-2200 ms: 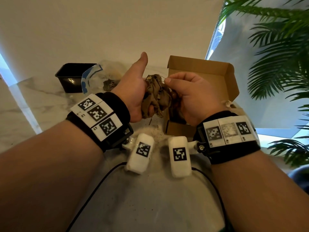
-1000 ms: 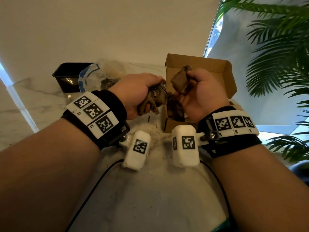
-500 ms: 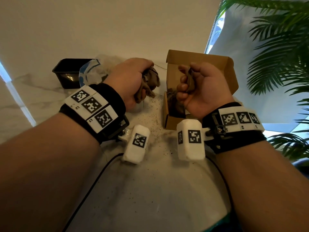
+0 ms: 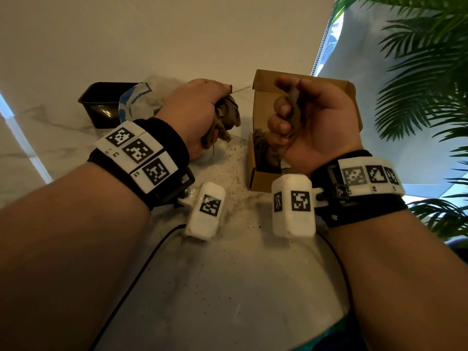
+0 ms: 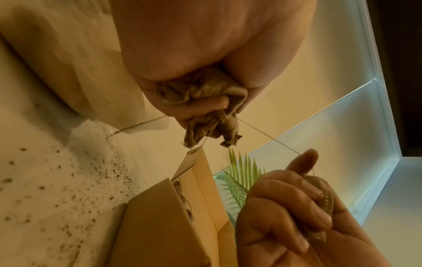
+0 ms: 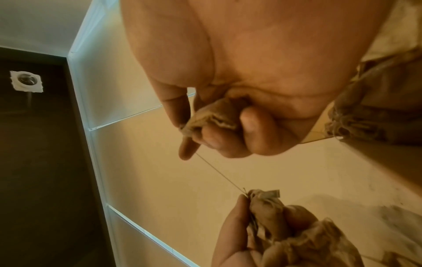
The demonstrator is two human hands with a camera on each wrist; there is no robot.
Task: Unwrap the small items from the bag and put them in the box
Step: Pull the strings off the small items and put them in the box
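Observation:
My left hand (image 4: 195,110) grips a crumpled clump of small brown pouches (image 4: 226,115) above the marble table, left of the box. My right hand (image 4: 316,122) is turned palm up over the open cardboard box (image 4: 260,178), and its curled fingers hold one brown pouch (image 4: 293,107). A thin string (image 5: 269,139) runs taut between the clump (image 5: 205,94) and the right hand's pouch (image 5: 324,195). The right wrist view shows that string (image 6: 219,173) leading down to the clump (image 6: 269,207). Several brown pouches lie inside the box.
A clear plastic bag (image 4: 141,102) with blue trim lies behind my left hand, next to a black tray (image 4: 101,107). Dark crumbs (image 4: 235,173) are scattered on the marble beside the box. A palm plant (image 4: 425,72) stands at the right. Cables trail from both wrist cameras.
The hands have drawn apart. One pouch has come away from the clump in my right hand, which has turned palm up over the box. The left hand moved left with the clump.

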